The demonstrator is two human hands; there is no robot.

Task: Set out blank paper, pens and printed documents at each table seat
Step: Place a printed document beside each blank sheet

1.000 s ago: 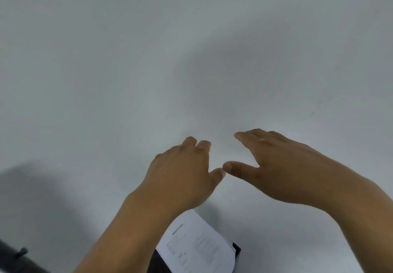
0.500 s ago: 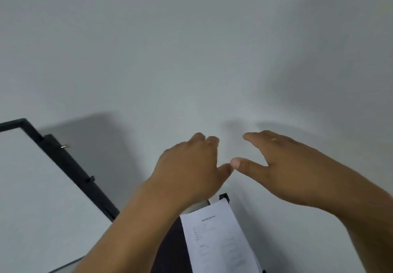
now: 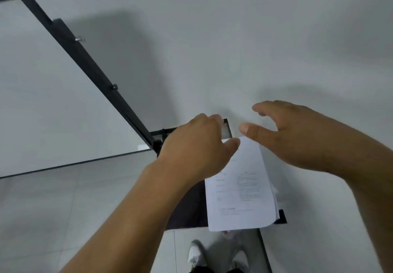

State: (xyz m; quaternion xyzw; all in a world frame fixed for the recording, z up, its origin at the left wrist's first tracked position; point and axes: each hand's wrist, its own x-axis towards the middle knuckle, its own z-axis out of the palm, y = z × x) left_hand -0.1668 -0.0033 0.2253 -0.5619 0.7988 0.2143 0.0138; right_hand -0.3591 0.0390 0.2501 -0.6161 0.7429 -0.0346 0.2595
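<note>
Printed document [image 3: 240, 187] lying on a dark tray or seat [image 3: 187, 206] just below both hands, long axis running away from the body, far short edge right under the thumbs. Left hand [image 3: 195, 145] over that far corner, fingers curled down, thumb seemingly on the sheet's top edge though blur hides whether anything is pinched; right hand [image 3: 297, 136] hovering just beside it, spread loose and empty. Left nearer, then, with the sheet stretching back toward the body from that hand
</note>
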